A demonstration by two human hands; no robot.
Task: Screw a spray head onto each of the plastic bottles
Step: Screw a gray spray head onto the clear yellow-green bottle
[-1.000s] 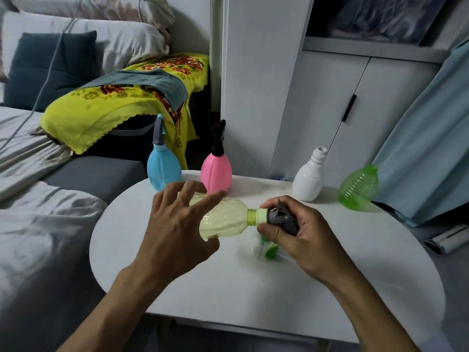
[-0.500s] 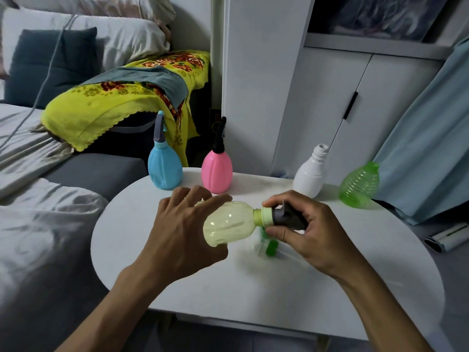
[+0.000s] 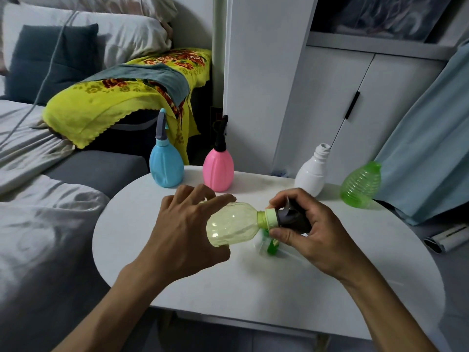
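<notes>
Above the worktop (image 3: 253, 288), a left hand (image 3: 182, 232) steadies the yellow bottle (image 3: 233, 226) sideways, fingers curled round it, while the right hand (image 3: 312, 235) at 3 o'clock grips the spray head (image 3: 289, 218) to twist it on.

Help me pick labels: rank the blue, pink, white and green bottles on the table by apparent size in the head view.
1. blue bottle and pink bottle, alike with spray heads on
2. white bottle and green bottle, headless; too close to rank, and the green one tilts
</notes>
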